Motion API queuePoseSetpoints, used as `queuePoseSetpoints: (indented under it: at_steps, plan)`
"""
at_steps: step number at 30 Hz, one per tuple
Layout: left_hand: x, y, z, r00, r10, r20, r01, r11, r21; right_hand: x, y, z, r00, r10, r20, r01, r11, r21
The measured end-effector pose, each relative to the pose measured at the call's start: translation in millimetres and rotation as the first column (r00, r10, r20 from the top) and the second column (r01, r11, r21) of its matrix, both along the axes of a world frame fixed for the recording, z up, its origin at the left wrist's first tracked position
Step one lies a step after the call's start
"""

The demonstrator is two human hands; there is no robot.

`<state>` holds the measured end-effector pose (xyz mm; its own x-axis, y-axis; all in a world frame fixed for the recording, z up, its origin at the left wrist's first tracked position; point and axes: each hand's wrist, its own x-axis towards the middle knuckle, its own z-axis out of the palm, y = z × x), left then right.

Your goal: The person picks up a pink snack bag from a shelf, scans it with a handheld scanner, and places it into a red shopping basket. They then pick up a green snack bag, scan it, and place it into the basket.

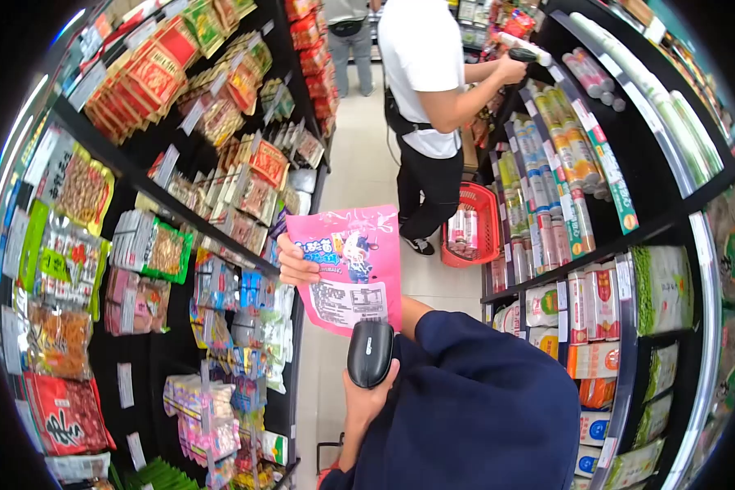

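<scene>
A pink snack bag (343, 290) with blue lettering and a cartoon figure hangs upright in front of me, its printed label at the lower part. My left hand (296, 263) grips its left edge, fingers folded over the front. Below the bag, my right hand (371, 398) is wrapped round a black handheld scanner (371, 356), whose front end is at the bag's bottom edge by the label. The scanner's handle is mostly hidden in the hand.
Shelves of packaged food (65, 245) line the left side; more shelves (547, 180) stand on the right. A person in a white shirt (423, 49) holds another scanner beside a red basket (488, 220). Another person (349, 45) stands farther up the aisle.
</scene>
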<state>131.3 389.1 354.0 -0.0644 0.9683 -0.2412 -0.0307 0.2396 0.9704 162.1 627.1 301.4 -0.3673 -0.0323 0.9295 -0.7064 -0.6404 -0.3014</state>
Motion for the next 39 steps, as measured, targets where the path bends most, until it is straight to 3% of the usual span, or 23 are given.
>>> queuePoseSetpoints:
  at_steps: [3, 5, 9, 11, 17, 19, 21, 22, 23, 24, 25, 35, 39]
  plan:
    - [-3.3, -8.3, 0.8, 0.999, -0.053, -0.005, 0.052, 0.998, -0.034, 5.3, -6.8, 0.1, 0.999, -0.041, -0.009, 0.041, 0.999, 0.027]
    - [-2.8, -16.1, -8.6, 1.0, -0.001, -0.015, 0.0, 0.999, -0.036, 8.0, -13.2, 1.6, 0.998, -0.064, -0.01, 0.064, 0.997, 0.044]
    - [8.2, -29.9, -13.8, 0.995, 0.065, -0.072, -0.057, 0.993, 0.104, 14.1, -33.1, 3.1, 0.998, -0.064, 0.01, 0.063, 0.996, 0.06]
    - [14.5, -39.1, -5.9, 0.999, 0.022, -0.032, -0.018, 0.991, 0.132, 17.6, -43.9, 6.1, 0.998, -0.06, 0.006, 0.06, 0.996, 0.071]
    - [39.9, -81.9, 16.8, 0.998, 0.006, -0.057, -0.002, 0.998, 0.065, 34.3, -69.3, 25.9, 0.998, -0.05, -0.036, 0.053, 0.996, 0.075]
    - [55.7, -95.0, 30.5, 0.999, 0.047, -0.015, -0.045, 0.989, 0.142, 36.9, -82.5, 33.6, 0.999, -0.022, -0.032, 0.023, 0.999, 0.046]
    - [63.2, -116.7, 23.0, 0.998, 0.052, 0.021, -0.054, 0.992, 0.11, 40.4, -88.5, 41.4, 0.999, 0.016, -0.028, -0.016, 1.0, -0.008]
    - [65.2, -125.2, 19.4, 0.998, 0.032, 0.057, -0.04, 0.99, 0.138, 39.7, -95.5, 41.6, 0.999, 0.038, -0.029, -0.039, 0.998, -0.042]
    - [63.4, -133.4, 20.8, 0.999, -0.036, -0.003, 0.036, 0.998, 0.058, 36.6, -100.4, 42.3, 0.998, 0.062, -0.032, -0.064, 0.996, -0.067]
    - [71.4, -139.8, 16.2, 0.999, 0.036, 0.02, -0.039, 0.982, 0.187, 35.8, -107.4, 42.6, 0.996, 0.079, -0.028, -0.081, 0.993, -0.086]
    - [72.7, -147.5, 16.3, 1.0, 0.012, 0.019, -0.015, 0.984, 0.18, 38.1, -113.0, 41.8, 0.996, 0.089, -0.016, -0.091, 0.991, -0.103]
    - [95.1, -211.5, 14.7, 0.993, 0.077, 0.092, -0.091, 0.983, 0.161, 39.4, -178.0, 42.6, 0.975, 0.209, 0.081, -0.204, 0.977, -0.059]
    - [100.0, -227.3, 10.9, 0.996, 0.093, 0.013, -0.094, 0.976, 0.195, 35.6, -200.7, 43.6, 0.961, 0.247, 0.121, -0.235, 0.966, -0.105]
